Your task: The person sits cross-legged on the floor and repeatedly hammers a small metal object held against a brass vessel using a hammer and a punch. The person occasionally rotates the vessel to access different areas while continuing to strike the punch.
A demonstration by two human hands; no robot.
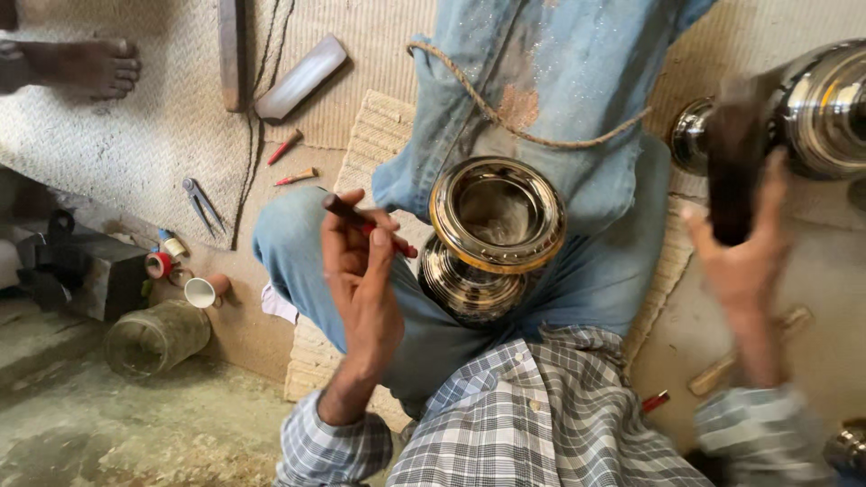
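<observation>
Left hand pinching a thin dark tool just left of the brass vessel in the lap, right hand blurred, gripping a dark block to its right.

1. A woven, pale beige mat covers the far floor.
2. A bare concrete floor, rough and stained, lies near left.
3. A smaller ribbed mat sits at the centre.
4. Soft daylight falls evenly, with faint shadows.
</observation>
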